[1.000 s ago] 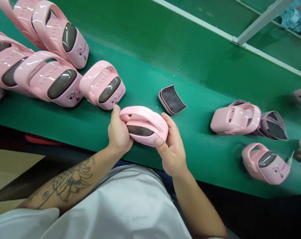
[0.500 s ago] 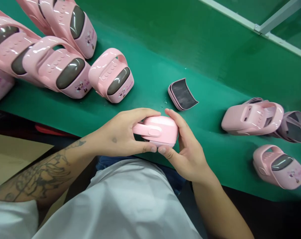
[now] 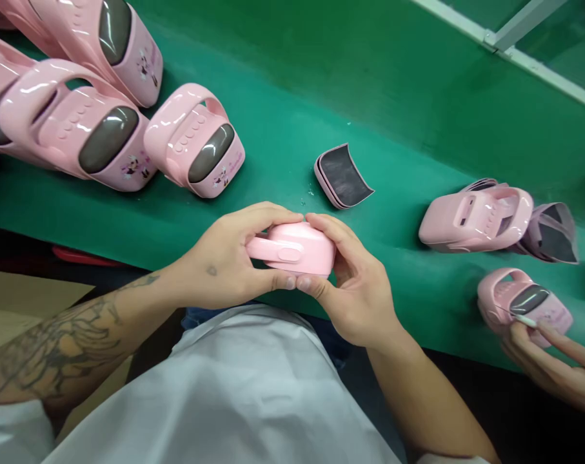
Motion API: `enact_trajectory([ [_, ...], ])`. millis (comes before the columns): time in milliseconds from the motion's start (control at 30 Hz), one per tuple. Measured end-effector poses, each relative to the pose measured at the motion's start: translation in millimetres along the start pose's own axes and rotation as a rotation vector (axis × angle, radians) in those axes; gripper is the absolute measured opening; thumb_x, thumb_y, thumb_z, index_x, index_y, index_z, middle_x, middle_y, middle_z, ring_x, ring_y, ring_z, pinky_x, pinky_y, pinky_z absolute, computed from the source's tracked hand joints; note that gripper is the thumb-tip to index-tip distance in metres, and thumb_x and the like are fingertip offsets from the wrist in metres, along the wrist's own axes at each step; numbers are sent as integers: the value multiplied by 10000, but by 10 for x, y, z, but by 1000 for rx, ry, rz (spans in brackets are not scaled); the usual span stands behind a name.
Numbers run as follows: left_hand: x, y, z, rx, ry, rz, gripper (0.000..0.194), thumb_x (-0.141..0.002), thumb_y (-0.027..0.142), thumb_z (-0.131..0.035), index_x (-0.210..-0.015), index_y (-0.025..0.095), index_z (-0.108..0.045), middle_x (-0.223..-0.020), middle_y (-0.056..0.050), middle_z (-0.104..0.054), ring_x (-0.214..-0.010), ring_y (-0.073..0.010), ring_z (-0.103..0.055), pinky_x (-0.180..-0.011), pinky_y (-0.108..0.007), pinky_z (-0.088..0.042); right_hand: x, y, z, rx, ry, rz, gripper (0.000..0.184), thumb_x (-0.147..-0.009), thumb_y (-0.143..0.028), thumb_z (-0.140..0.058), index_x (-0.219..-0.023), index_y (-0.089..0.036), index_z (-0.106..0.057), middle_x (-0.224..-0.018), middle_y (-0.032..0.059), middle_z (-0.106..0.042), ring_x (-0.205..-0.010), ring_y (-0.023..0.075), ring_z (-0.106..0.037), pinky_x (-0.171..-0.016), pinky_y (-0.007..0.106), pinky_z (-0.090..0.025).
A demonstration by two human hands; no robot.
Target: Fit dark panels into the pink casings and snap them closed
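Note:
A pink plastic housing with a carry handle is held in front of my body, its rounded side turned up to me. My left hand grips it at the handle end, thumb along the near edge and fingers over the far one. Around the other end curls my right hand. Both thumbs nearly meet on the near side, and the fingertips come close together on the far side. The underside of the housing is hidden.
Several finished-looking pink housings with dark windows stand at the left. Beyond my hands lie stacked curved panels on the green table. At right, a co-worker's hand touches a pink housing, near another housing.
The held housing has tipped slightly, so its paler lower face no longer shows. A co-worker's hand has come in at the right. The view has shifted a little.

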State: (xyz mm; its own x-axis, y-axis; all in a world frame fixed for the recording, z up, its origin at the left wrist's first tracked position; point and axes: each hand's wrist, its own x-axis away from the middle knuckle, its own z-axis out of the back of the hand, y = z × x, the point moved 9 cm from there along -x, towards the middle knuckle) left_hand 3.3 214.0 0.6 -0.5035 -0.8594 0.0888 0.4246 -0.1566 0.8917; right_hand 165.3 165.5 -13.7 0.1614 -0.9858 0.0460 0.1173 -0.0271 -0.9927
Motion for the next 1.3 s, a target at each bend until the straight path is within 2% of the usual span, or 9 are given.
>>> enact_trajectory([
  [233,-119,-4,-11,-124,-98,-32,664,-831,617,-874,-1367,253,-732,-1319,-63,-789,-1128,-297,-763,-921,-376,-623,-12,297,63,-219,-61,-178,911,-891,-506,-919,-1670,-338,-476,-1767,79,-486,-1653,355,-453,-1359,596,-424],
  [400,-113,-33,21,-27,-67,84,684,-740,561,-931,-1322,247,-754,-1249,-45,-805,-1082,-294,-764,-863,-372,-637,19,299,-2,-303,-87,-201,829,-920,-503,-888,-1624,-313,-493,-1735,93,-517,-1613,338,-504,-1355,559,-433],
  [600,-89,-79,11,96,-21,171,573,-652,361,-949,-1196,279,-785,-1149,-27,-820,-1032,-313,-772,-844,-419,-661,38,254,-65,-227,-89,-240,848,-873,-519,-922,-1583,-314,-507,-1642,113,-607,-1484,346,-633,-1227,546,-569],
  [800,-87,-38,3,59,-2,121,570,-691,449,-934,-1207,281,-758,-1187,-41,-805,-1048,-315,-760,-853,-420,-665,-2,168,9,-143,1,-219,867,-824,-617,-933,-1535,-271,-579,-1601,135,-649,-1463,353,-654,-1221,527,-578],
  [967,-91,-29,7,-35,-1,101,612,-737,540,-907,-1248,244,-748,-1226,-76,-795,-1052,-312,-756,-837,-408,-650,-80,192,58,-140,-94,-227,945,-793,-610,-956,-1589,-275,-574,-1707,132,-564,-1527,354,-608,-1231,524,-568],
  [1033,-87,-40,-1,-39,-7,117,647,-735,558,-905,-1268,229,-741,-1229,-81,-794,-1051,-314,-758,-835,-411,-647,-144,171,120,-120,-22,-211,804,-871,-689,-855,-1520,-260,-651,-1656,125,-625,-1511,344,-624,-1232,525,-559],
  [1100,-79,-40,-13,-44,-7,128,652,-736,547,-903,-1272,216,-735,-1213,-75,-798,-1026,-308,-762,-830,-413,-640,-211,83,183,-48,132,-145,692,-992,-784,-634,-1397,-234,-744,-1516,127,-735,-1441,330,-678,-1215,524,-559],
  [1200,-56,-26,-25,-18,27,137,621,-730,532,-913,-1239,227,-729,-1181,-60,-808,-996,-299,-768,-803,-401,-626,-284,-85,117,150,279,-37,760,-1064,-831,-388,-1203,-227,-827,-1292,121,-827,-1263,304,-764,-1107,481,-604],
  [1300,-17,-30,-56,28,59,176,610,-716,525,-928,-1205,230,-715,-1165,-58,-806,-990,-295,-766,-792,-400,-617,-344,-137,28,268,326,12,766,-1072,-828,-364,-999,-237,-845,-1089,96,-858,-1078,282,-806,-971,444,-628],
])
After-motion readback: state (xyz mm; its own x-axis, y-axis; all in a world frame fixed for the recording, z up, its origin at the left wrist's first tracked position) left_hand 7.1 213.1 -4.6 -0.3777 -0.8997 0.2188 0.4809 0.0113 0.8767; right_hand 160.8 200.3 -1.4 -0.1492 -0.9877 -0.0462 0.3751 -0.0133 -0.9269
